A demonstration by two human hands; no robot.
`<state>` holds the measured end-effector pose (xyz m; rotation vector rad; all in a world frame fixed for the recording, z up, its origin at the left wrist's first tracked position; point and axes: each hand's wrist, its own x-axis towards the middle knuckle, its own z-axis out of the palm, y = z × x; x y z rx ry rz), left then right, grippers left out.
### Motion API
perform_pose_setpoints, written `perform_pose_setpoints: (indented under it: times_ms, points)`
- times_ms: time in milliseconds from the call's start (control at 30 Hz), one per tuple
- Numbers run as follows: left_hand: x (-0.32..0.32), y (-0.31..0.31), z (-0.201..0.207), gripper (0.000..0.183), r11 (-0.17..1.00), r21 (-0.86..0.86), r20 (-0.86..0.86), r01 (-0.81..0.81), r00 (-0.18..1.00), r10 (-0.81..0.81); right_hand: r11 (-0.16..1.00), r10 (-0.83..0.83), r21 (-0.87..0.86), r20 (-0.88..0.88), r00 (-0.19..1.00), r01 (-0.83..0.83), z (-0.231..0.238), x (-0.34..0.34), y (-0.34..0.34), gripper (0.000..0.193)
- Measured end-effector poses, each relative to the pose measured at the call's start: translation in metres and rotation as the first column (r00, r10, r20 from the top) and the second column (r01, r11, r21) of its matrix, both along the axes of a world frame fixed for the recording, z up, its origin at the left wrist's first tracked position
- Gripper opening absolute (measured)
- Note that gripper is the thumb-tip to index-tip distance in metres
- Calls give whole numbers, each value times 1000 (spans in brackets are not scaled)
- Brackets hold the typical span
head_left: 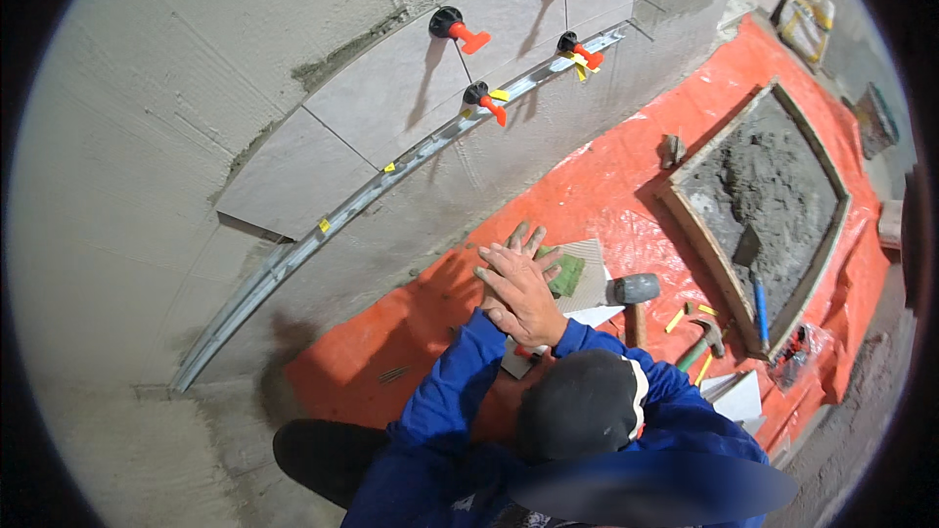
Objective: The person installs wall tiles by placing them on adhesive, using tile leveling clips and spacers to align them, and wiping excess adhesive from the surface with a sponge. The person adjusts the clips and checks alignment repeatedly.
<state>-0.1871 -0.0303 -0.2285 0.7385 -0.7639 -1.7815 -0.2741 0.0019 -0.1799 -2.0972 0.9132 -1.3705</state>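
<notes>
My right hand (pixel 525 295) lies across my left hand (pixel 534 241), both with fingers stretched out. Most of the left palm is hidden underneath; its fingertips show beyond the right hand. No tool is visible in either hand. Close to the fingers, a green pad or cloth (pixel 566 278) rests on a ribbed light tile (pixel 591 264). A rubber mallet (pixel 636 288) with a black head lies just right of it. Below the hands is a small pale piece (pixel 515 362) with something red beside it, partly hidden by a dark rounded shape (pixel 577 411).
Pale tiles (pixel 337 108) on the curved wall carry black-and-red leveling clamps (pixel 458 29) above a metal rail (pixel 357 203) with yellow wedges (pixel 325 226). On the orange sheet (pixel 357 362) stand a mortar tray (pixel 704 259), a blue-handled trowel (pixel 760 308) and a green-handled hammer (pixel 700 342).
</notes>
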Motion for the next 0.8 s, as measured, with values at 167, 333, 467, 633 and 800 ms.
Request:
perform_pose_setpoints:
  times_ms: [167,333,467,633,800]
  points:
    - [19,20,38,54,939,196,-396,282,899,-187,986,-116,91,-210,971,137,-16,-10,-19,65]
    - [33,24,93,52,979,107,60,174,982,-181,901,-301,280,-144,943,330,-3,-43,-48,44]
    - [69,-1,131,34,901,-339,365,-271,844,392,839,-282,438,-160,946,324,47,-33,-64,24]
    - [145,-26,183,39,719,-438,388,-539,608,692,981,-44,182,-121,992,66,124,11,-86,24]
    - [172,-8,216,23,690,-408,387,-598,571,724,913,98,398,-1,995,-90,153,49,-100,25]
